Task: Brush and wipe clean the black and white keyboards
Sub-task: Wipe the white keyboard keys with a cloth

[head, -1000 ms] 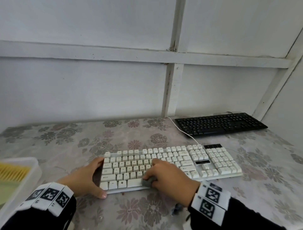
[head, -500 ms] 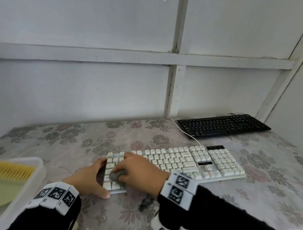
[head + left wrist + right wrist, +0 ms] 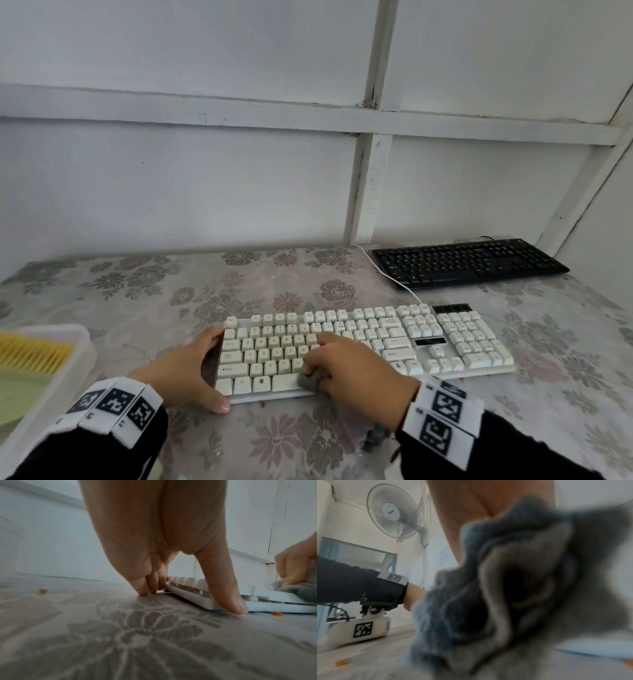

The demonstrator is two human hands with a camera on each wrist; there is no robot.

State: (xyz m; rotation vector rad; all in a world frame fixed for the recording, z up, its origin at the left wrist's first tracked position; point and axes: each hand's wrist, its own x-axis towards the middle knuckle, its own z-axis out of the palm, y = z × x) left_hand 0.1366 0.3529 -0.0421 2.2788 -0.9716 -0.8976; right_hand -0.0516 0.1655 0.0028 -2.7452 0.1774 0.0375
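Note:
The white keyboard (image 3: pixel 428 339) lies across the floral table, and the black keyboard (image 3: pixel 469 262) sits at the back right by the wall. My left hand (image 3: pixel 205 370) grips the white keyboard's left end, thumb on the front corner and fingers down its left side. The left wrist view shows that thumb (image 3: pixel 228 595) against the white keyboard (image 3: pixel 188 595). My right hand (image 3: pixel 352 370) holds a bunched grey cloth (image 3: pixel 310 378) pressed on the lower middle keys. The grey cloth (image 3: pixel 513 588) fills the right wrist view and hides the fingers.
A white tray (image 3: pixel 82 346) with a yellow-bristled brush (image 3: pixel 30 353) stands at the left table edge. A white cable (image 3: pixel 394 277) runs back toward the wall past the black keyboard. Orange crumbs (image 3: pixel 277 613) lie on the tablecloth by the keyboard's front edge.
My right hand swept the cloth left to the keyboard's left end, then back right to the lower middle keys. My left hand kept its hold on the left end.

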